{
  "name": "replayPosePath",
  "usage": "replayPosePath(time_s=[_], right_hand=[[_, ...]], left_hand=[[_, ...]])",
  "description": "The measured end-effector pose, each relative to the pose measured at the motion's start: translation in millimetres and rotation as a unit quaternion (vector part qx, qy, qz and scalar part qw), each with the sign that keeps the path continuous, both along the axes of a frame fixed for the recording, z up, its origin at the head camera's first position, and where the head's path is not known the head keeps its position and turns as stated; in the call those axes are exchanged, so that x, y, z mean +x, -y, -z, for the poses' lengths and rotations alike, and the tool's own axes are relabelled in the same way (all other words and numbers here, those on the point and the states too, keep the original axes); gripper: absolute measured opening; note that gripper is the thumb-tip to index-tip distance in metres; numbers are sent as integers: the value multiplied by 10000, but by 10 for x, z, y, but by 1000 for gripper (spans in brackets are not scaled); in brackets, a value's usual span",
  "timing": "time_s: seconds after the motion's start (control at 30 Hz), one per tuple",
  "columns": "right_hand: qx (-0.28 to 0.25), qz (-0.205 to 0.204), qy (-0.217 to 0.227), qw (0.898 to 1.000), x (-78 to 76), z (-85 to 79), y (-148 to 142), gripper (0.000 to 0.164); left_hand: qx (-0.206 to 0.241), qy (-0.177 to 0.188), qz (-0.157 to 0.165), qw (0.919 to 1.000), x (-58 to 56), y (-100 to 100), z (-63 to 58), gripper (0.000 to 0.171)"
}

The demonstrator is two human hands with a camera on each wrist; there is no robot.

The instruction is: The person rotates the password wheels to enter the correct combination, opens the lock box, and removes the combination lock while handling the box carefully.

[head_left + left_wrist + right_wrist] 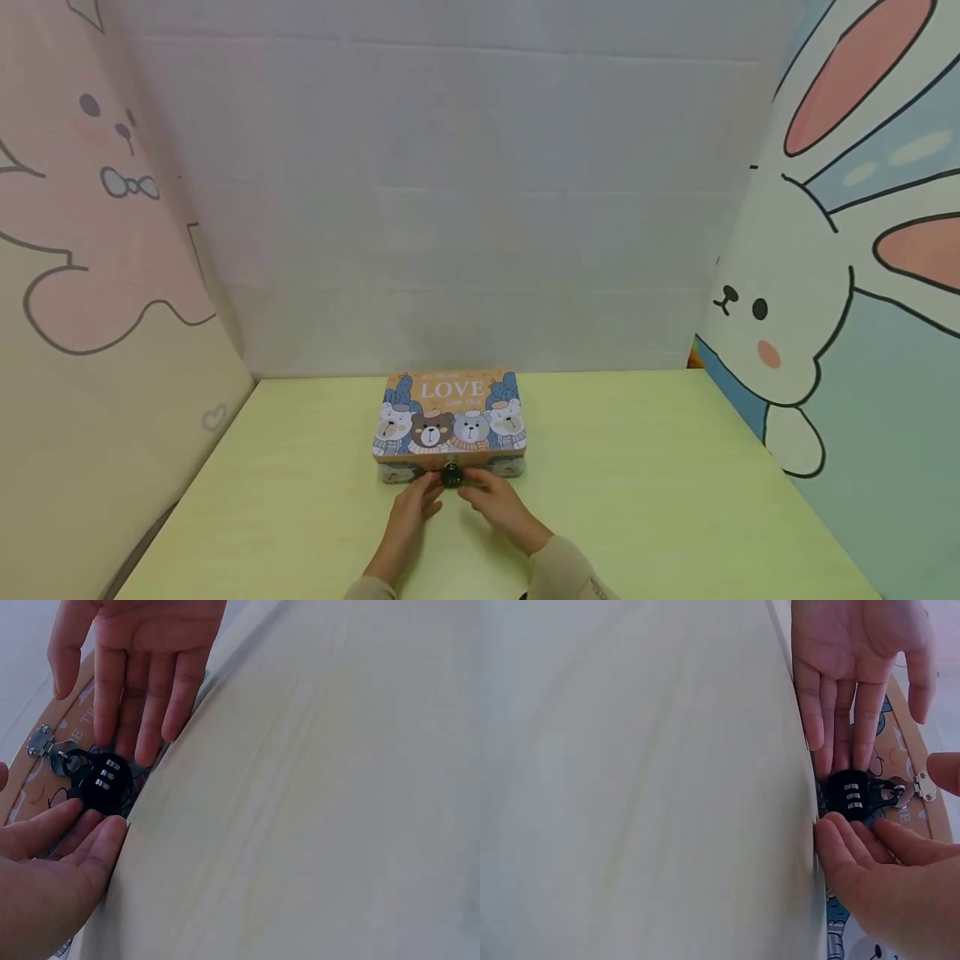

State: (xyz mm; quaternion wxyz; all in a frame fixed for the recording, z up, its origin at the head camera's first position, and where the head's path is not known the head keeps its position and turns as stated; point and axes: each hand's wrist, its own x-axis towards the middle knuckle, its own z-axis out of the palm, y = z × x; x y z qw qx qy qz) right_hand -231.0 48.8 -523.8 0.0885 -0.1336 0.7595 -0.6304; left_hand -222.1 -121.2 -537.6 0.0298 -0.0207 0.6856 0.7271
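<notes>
Padlock (pixel 452 476) sits on the front latch (pixel 42 740) of the tin box (pixel 450 417), left hand (pixel 410 505) and right hand (pixel 501 503) flanking it, fingers extended, neither gripping — I'd brace its body with one, work the dials (pixel 108 774) with the other — no tugging.

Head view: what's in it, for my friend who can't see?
Two hands flank a black lock on a tin with bears on its lid. The tin sits on a yellow table; a cartoon bunny is on the right wall.
</notes>
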Motion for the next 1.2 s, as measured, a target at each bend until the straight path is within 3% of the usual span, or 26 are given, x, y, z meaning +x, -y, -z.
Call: replayPosePath(time_s=[0.27, 0.5, 0.7, 1.2], right_hand=[[-780, 62, 731, 9943, -53, 76, -17, 39], [-1301, -118, 1035, 9860, -115, 133, -43, 37], [-1423, -255, 1220, 9819, -148, 161, -44, 36], [-1396, -410, 1173, 9824, -161, 147, -39, 30]], left_hand=[[-20, -118, -405, 9991, -17, -42, 69, 39], [-367, -240, -658, 9969, -37, -60, 101, 29], [-738, -243, -758, 9941, -53, -56, 144, 26], [-165, -228, -783, 9965, -33, -94, 165, 26]])
